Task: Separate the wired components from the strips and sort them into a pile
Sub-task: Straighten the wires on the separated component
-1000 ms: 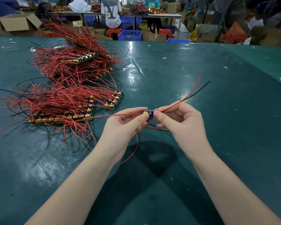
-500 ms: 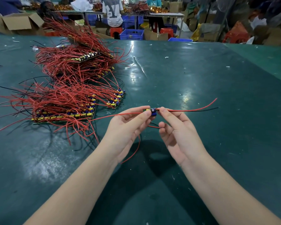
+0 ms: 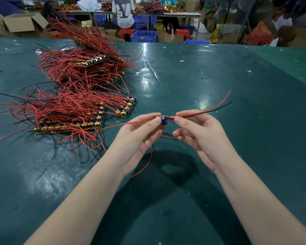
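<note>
A small wired component (image 3: 164, 119), blue with a purple round top, is held in the air above the green table (image 3: 219, 82), between the two hands and just in front of the person. The left hand (image 3: 140, 137) pinches its left side between thumb and forefinger, the other fingers curled loosely below. The right hand (image 3: 198, 133) pinches the red and black wires (image 3: 210, 110) where they leave the component's right side; these wires run up and to the right, free at their ends, clear of the table. A single red wire (image 3: 124, 124) leaves the component to the left, passing over the left hand toward the strips, and another red wire (image 3: 147, 165) hangs down in a curve below the left hand. A short red and black pair (image 3: 168, 137) shows between the two palms. To the left on the table lie the strips (image 3: 69, 123), narrow boards carrying rows of yellow and blue parts, each sprouting long red wires that spread in a tangle; a smaller strip (image 3: 126, 107) lies just to their right, near the left hand but apart from it. Farther back, a taller heap of strips (image 3: 88, 62) is stacked with wires fanning out. Beyond the table's far edge stand cardboard boxes (image 3: 19, 23), a blue crate (image 3: 144, 36) and red stools (image 3: 126, 31), with people at other tables.
</note>
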